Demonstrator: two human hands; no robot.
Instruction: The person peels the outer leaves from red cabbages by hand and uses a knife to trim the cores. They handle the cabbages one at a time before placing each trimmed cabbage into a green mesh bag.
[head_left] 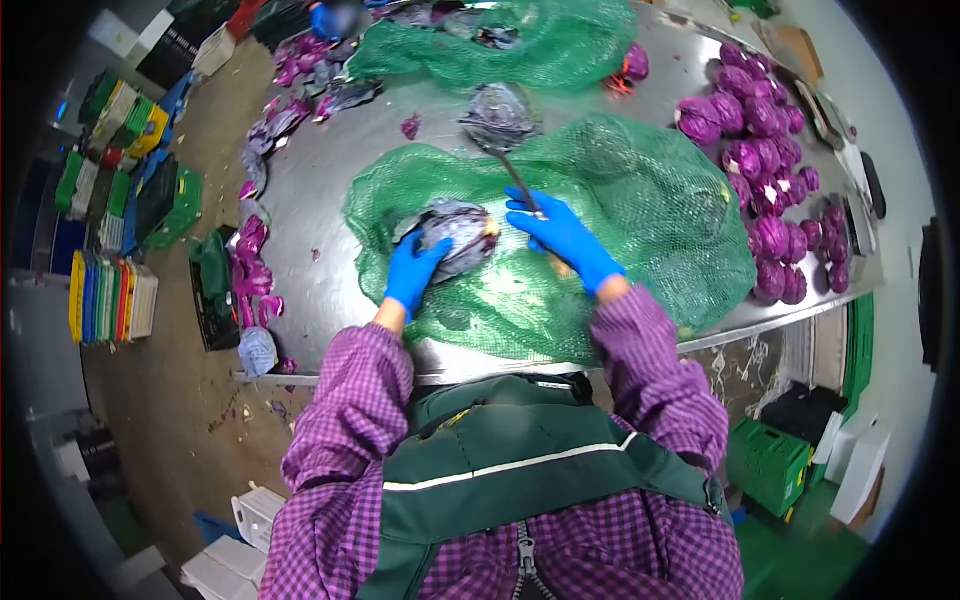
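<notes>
My left hand (415, 270), in a blue glove, is closed on the left side of a dull purple-grey cabbage (460, 240) whose pale stem end faces right. The cabbage lies on a green mesh net (520, 300) spread over the metal table. Just right of it, my right hand (560, 235), also gloved in blue, grips a knife (515, 178) with its blade pointing up and away. Beyond the blade tip sits another leafy cabbage (502, 115). The knife does not touch the cabbage under my left hand.
Many shiny purple cabbages (770, 235) line the right side of the metal table (320, 200). Loose leaves (250, 250) lie along its left edge. At the far side, another person's blue-gloved hand (325, 20) shows near a second green net (470, 50). Green crates (770, 465) stand at lower right.
</notes>
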